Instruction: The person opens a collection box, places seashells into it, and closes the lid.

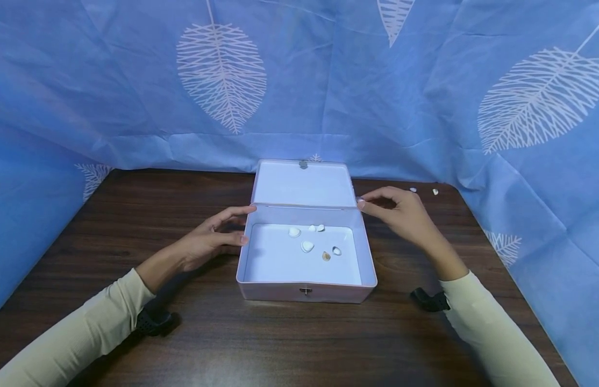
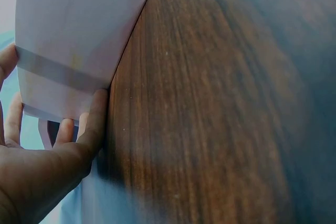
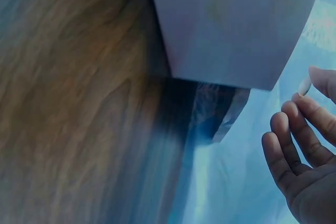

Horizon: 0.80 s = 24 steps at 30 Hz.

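Note:
A white hinged box (image 1: 304, 291) stands on the table with its lid (image 1: 304, 185) tipped back. Several small seashells (image 1: 307, 246) lie scattered on its floor. My left hand (image 1: 207, 243) rests against the box's left side, fingers extended, with the index fingertip and thumb touching near the rim; in the left wrist view its fingers press that wall. Thumb and index finger of my right hand (image 1: 402, 215) pinch a small white seashell (image 3: 304, 86) just beyond the box's right back corner. The other right fingers are loosely bent.
Two small shells (image 1: 435, 192) lie at the back right of the dark wooden table (image 1: 290, 344). A blue curtain with white leaf prints (image 1: 328, 97) hangs behind the table and along its sides.

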Tool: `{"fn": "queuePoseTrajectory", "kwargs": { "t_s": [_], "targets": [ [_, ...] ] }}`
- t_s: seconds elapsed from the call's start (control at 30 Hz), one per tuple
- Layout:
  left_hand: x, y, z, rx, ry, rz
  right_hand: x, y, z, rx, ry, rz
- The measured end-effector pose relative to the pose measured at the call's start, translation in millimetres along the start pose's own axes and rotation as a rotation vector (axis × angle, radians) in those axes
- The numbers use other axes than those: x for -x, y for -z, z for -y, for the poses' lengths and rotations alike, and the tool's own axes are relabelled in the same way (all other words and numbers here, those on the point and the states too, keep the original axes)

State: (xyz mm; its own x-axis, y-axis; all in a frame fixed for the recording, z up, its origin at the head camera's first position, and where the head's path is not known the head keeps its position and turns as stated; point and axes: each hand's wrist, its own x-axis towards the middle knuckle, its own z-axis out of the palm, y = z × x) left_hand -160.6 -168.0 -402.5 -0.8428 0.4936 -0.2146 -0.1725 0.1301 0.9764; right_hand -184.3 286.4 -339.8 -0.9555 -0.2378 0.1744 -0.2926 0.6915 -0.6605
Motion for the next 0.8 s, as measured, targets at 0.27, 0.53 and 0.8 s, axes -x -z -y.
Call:
{"fn": "queuePoseTrajectory", "kwargs": {
  "t_s": [0.27, 0.53, 0.8],
  "targets": [
    [-0.3, -1.2, -0.4, -0.009, -0.008, -0.006, 1.7, -4.4, 21.6, -0.029, 0.057, -0.007],
    [-0.3, -2.5, 0.9, 0.006, -0.01, -0.005, 3.7, -15.5, 34.5, -0.059, 0.107, 0.036],
    [0.8, -2.2, 0.8, 0.008, -0.018, -0.003, 3.7, -27.1, 39.4, -0.014, 0.154, 0.075]
  ]
}}
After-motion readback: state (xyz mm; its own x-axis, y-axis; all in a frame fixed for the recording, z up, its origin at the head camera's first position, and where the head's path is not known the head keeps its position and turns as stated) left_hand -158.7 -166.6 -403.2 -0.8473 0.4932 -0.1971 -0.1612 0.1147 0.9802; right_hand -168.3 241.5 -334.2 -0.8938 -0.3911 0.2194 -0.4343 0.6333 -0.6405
